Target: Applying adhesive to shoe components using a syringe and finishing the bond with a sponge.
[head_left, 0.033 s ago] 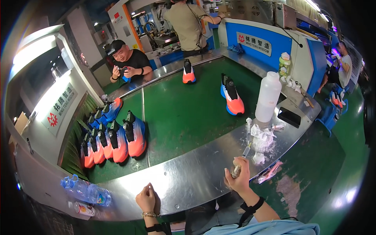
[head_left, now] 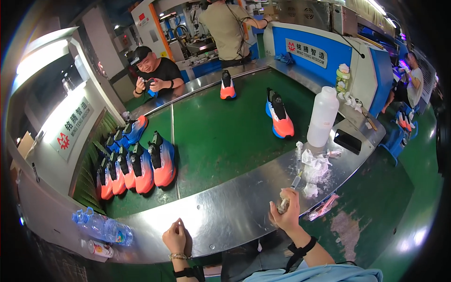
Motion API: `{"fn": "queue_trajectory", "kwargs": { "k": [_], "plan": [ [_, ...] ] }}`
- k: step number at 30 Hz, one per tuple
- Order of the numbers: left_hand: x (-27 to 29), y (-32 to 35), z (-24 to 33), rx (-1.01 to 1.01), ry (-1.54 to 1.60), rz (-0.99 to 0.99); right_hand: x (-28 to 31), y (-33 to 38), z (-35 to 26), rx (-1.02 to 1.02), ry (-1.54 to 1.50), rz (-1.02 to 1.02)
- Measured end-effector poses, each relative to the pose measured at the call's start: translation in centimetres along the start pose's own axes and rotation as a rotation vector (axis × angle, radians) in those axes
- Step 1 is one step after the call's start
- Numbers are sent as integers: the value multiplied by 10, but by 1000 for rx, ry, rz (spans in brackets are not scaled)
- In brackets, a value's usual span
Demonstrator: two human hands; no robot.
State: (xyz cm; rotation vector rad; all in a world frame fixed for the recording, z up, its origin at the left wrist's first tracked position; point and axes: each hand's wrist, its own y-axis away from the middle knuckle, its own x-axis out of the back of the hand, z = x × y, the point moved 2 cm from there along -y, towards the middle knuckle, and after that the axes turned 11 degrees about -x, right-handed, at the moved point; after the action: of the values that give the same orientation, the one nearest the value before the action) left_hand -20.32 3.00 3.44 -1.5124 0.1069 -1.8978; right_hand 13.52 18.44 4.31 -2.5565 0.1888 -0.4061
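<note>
My right hand [head_left: 287, 212] is wrapped round a syringe [head_left: 295, 181], whose tip points up and away over the metal ledge [head_left: 235, 195]. Crumpled white tissues [head_left: 315, 162] lie just beyond that tip. On the ledge's near edge rests my left hand [head_left: 175, 239], its fingers curled together; whether anything small is pinched in them is hidden. Coral, white and blue running shoes [head_left: 162, 162] stand in rows on the green belt [head_left: 211, 145], ahead and to the left. Another such shoe [head_left: 280, 117] stands alone at right, and one more [head_left: 227, 87] at the far edge.
A white plastic bottle [head_left: 323, 117] and a black phone [head_left: 348, 141] stand and lie on the right ledge. Clear water bottles [head_left: 105, 229] and a can [head_left: 100, 249] lie at lower left. Across the belt sits a person [head_left: 164, 70] holding a shoe; another [head_left: 225, 33] stands behind.
</note>
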Motion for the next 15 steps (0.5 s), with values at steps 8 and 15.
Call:
{"fn": "queue_trajectory", "kwargs": {
  "k": [8,15],
  "plan": [
    [-3,0,-2,1,40,13,1,1,2,-4,22,28],
    [-5,0,-3,-14,70,30,0,0,2,-98,-43,-8]
  ]
}}
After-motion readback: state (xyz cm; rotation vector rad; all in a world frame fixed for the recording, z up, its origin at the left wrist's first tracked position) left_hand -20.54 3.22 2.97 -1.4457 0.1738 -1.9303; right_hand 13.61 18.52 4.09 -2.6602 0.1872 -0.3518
